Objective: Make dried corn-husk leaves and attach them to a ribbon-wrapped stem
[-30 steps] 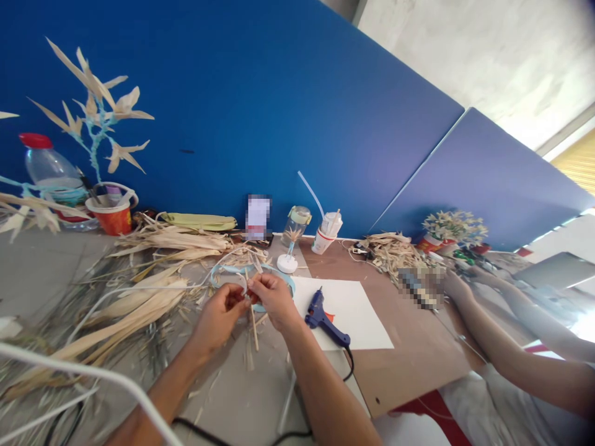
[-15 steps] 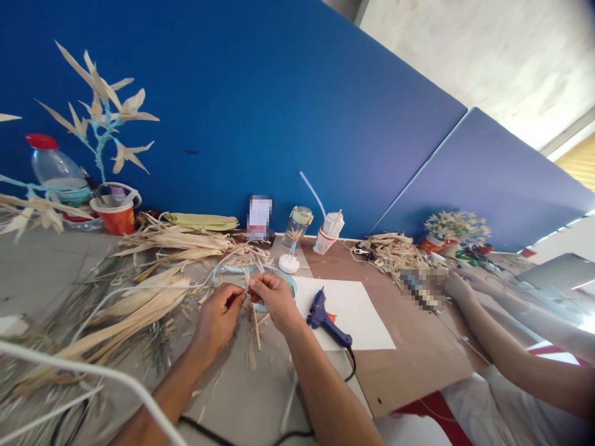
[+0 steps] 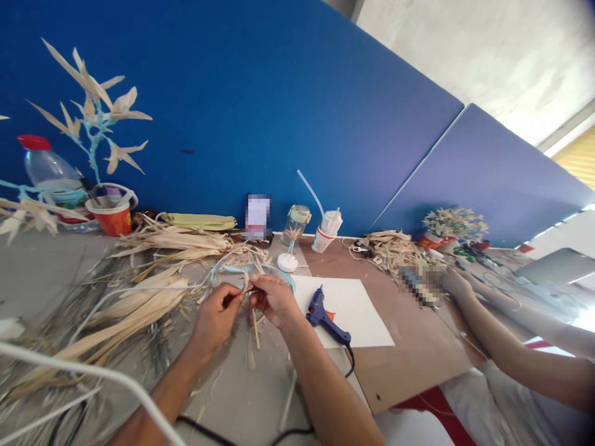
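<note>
Near the middle of the table, my left hand point(image 3: 221, 311) and my right hand point(image 3: 274, 299) meet with fingertips pinched on a small pale husk piece point(image 3: 246, 280). My fingers partly hide it. A light blue ribbon loop point(image 3: 286, 279) lies just behind my hands. To their right, a dark blue glue gun point(image 3: 325, 317) rests on a white sheet point(image 3: 367, 310). Beyond my right hand, a small husk flower point(image 3: 292, 235) stands upright on a round white base point(image 3: 287, 263). Dried husks point(image 3: 153, 297) are spread to the left of my left hand.
A red cup point(image 3: 113, 217) holding a husk-flower branch and a bottle point(image 3: 51, 167) stand at the back left. A jar point(image 3: 296, 224) and white cup point(image 3: 324, 240) are at the back. A white cable crosses the left front; another person's arms point(image 3: 493, 322) are at right.
My right hand's fingers have shifted slightly around the husk piece. The whole view has moved a little, with objects appearing slightly further left.
</note>
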Available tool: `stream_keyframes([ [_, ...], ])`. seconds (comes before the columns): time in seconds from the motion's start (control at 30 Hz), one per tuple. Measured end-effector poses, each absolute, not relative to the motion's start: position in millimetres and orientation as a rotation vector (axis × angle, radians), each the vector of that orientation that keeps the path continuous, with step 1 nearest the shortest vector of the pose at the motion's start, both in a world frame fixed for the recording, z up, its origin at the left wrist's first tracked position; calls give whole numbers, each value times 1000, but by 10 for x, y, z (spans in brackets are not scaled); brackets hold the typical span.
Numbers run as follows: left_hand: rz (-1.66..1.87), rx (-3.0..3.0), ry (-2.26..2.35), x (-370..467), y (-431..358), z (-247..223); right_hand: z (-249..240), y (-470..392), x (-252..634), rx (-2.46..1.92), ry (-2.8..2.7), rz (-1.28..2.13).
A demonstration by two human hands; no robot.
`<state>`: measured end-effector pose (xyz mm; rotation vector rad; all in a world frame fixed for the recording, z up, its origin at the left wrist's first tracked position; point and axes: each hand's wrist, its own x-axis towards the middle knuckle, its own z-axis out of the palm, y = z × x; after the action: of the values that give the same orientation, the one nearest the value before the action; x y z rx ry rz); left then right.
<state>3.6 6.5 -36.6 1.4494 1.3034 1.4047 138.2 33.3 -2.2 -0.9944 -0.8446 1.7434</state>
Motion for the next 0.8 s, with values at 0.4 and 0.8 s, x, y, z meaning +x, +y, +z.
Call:
stream_keyframes([
  [0.4, 1392, 1341, 1142, 47, 57, -300, 42, 360, 1437, -957, -689, 1971],
  [0.8, 1409, 1267, 1035, 43, 50, -235, 68, 348, 1442, -792, -516, 1947],
])
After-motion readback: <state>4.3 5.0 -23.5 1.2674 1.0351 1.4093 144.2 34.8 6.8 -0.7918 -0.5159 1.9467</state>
